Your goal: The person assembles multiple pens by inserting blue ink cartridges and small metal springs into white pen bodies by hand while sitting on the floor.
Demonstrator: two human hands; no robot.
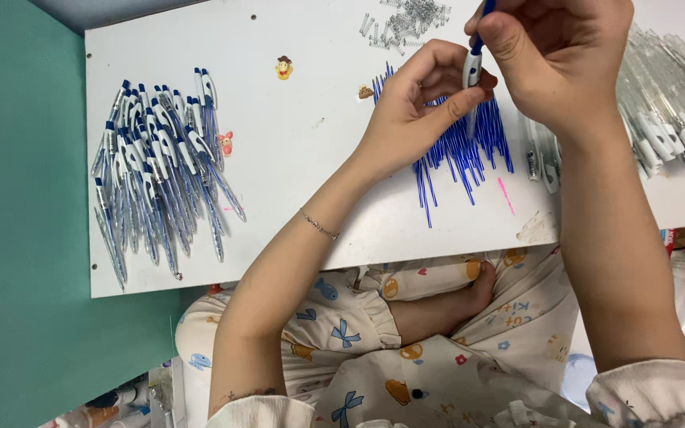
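Both my hands hold one blue-and-white pen [473, 70] above the white board [311, 103]. My left hand [418, 107] pinches its lower white part between thumb and fingers. My right hand [556, 55] grips the upper blue end from above. Directly beneath the hands lies a loose bunch of thin blue refills [457, 154]. A pile of small metal springs [406, 20] sits at the board's far edge.
A heap of assembled blue-and-white pens [156, 170] lies on the board's left side. Clear pen barrels with white clips [667, 103] are piled at the right. Small cartoon stickers dot the board. My crossed legs in patterned pyjamas [438, 333] are below the board's near edge.
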